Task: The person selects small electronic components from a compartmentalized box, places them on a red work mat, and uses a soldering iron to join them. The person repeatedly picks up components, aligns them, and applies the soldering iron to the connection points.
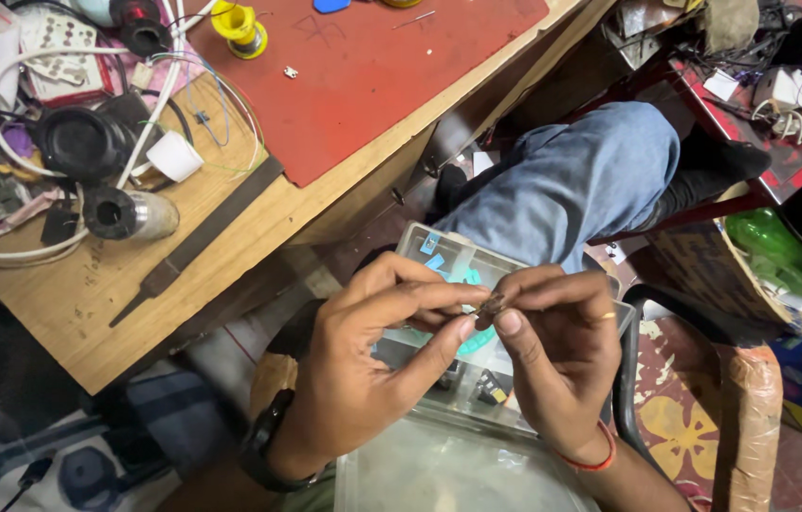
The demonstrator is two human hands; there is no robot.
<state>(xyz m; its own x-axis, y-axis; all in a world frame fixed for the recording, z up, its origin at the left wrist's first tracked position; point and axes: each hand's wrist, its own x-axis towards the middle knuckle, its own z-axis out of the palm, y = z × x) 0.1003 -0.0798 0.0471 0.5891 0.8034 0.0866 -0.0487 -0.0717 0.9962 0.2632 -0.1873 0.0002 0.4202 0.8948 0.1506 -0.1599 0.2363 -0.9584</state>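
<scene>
Hands: two; left hand (363, 365) and right hand (553, 351) meet fingertip to fingertip, both pinching one small part (491, 305) between thumbs and forefingers.
Small part: one, tiny, dark brownish, too small to tell more; held in the air above the clear plastic box (458, 251), off the counter.
Box: one, clear, compartmented, lid open, with a few pale blue bits and small dark pieces inside; rests on the lap.
Wrists: a dark watch on the left, a red band on the right.
Counter: wooden counter (78, 294) with one red mat (372, 76); one long flat file (197, 242) near its front edge, one yellow spool (239, 27) at the far edge, white cables (2, 95) looped at its left end.
</scene>
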